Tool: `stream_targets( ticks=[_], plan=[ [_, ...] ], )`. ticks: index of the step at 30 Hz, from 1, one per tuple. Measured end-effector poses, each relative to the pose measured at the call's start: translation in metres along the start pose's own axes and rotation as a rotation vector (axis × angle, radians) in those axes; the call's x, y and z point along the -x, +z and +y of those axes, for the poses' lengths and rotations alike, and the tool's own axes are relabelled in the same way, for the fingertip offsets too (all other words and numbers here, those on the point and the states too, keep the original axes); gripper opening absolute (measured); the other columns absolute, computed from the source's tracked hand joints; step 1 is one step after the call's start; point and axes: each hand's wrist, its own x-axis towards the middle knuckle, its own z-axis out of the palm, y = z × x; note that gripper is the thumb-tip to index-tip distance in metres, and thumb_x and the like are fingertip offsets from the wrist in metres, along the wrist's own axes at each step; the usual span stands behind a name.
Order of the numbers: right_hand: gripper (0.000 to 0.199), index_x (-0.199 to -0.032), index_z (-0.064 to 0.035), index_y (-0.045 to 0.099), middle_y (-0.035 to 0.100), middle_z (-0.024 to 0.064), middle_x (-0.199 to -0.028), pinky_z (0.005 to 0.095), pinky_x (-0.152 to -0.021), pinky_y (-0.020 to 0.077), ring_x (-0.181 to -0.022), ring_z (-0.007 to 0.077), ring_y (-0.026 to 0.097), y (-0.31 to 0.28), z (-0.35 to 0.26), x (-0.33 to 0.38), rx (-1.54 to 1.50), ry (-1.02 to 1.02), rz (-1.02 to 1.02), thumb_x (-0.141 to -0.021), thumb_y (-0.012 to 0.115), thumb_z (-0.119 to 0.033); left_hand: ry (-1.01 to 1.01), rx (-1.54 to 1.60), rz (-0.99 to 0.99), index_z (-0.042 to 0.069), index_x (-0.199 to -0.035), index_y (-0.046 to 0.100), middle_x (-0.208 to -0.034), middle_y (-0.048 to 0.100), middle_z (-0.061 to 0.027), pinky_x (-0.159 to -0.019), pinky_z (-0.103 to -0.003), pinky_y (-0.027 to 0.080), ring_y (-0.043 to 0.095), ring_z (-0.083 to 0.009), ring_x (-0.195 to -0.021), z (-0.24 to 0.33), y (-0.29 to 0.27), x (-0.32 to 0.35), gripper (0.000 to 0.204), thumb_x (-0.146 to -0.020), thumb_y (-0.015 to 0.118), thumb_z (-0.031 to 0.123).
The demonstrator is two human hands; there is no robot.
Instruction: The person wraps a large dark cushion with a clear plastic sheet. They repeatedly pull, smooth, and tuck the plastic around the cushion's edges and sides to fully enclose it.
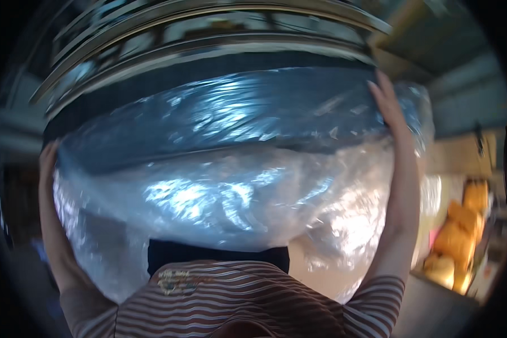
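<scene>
A wide sheet of clear film (208,197) lay across the middle of the view, spread in front of the person's body. It covered much of a long dark piece (236,61), whose far edge showed bare; what that piece was could not be told. The film was crumpled and full of bright glints, with its near part bulging toward the person's waist.

The film looked thin, light and soft, probably slippery and easy to tear or snag. The dark piece seemed firmer and, being long, likely awkward to manage one-handed; its two ends looked the surest places to take hold, with film and piece pinched together.

The left hand (48,158) was at the left end, its fingers mostly hidden, so its grip could not be told. The right hand (390,104) reached the right end, two digits showing extended and apart against the film; whether the others gripped was hidden.

Nearest below was the person's striped shirt (236,287), limiting room on that side. Just beyond the far edge ran long pale rails (225,8), blurred, which could block a push forward. Well apart at the right lay orange bundles (456,242), out of the way.
</scene>
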Motion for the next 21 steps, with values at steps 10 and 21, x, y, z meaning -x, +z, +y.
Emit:
stream_targets(
  ticks=[10,21],
  plan=[
    [0.057,-0.139,-0.0016,0.042,0.044,0.0212,-0.139,0.0397,-0.104,0.0356,-0.126,0.0355,0.045,0.024,-0.054,0.01,0.346,-0.132,0.071,-0.097,0.05,-0.039,0.164,0.224,0.576,0.005,-0.096,0.072,-0.084,0.065,0.0032,-0.072,-0.021,0.043,0.054,-0.0053,-0.079,0.029,0.061,0.017,0.026,-0.088,0.068,0.029],
    [0.03,-0.113,-0.0071,0.058,0.057,0.0154,-0.119,0.0446,-0.085,0.0477,-0.107,0.0361,0.056,0.022,-0.209,-0.029,0.526,-0.339,0.31,-0.084,0.063,-0.01,0.345,0.419,0.444,0.003,-0.091,0.072,-0.074,0.066,0.0002,-0.065,-0.023,0.044,0.055,-0.0056,-0.069,0.04,0.082,0.004,0.023,-0.085,0.07,0.024]
  ],
)
